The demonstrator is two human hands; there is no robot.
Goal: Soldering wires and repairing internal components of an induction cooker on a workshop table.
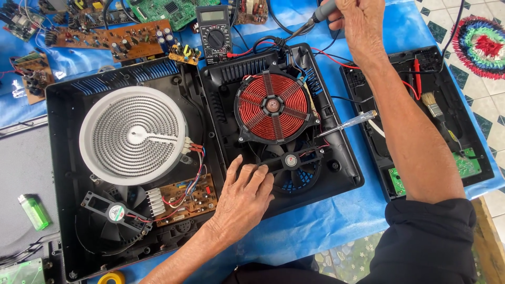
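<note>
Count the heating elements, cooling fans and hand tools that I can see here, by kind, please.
Heating elements: 2, the red coil and the white spiral element.
Fans: 2, one by the left hand and one at lower left.
Hand tools: 3, soldering iron in the right hand, screwdriver, brush.
Total: 7

A blue plastic sheet (336, 221) covers the work table in bright, even light. At far right lies a floor of white and green patterned tiles (481, 97) with a round multicoloured rug (481, 44)
</note>
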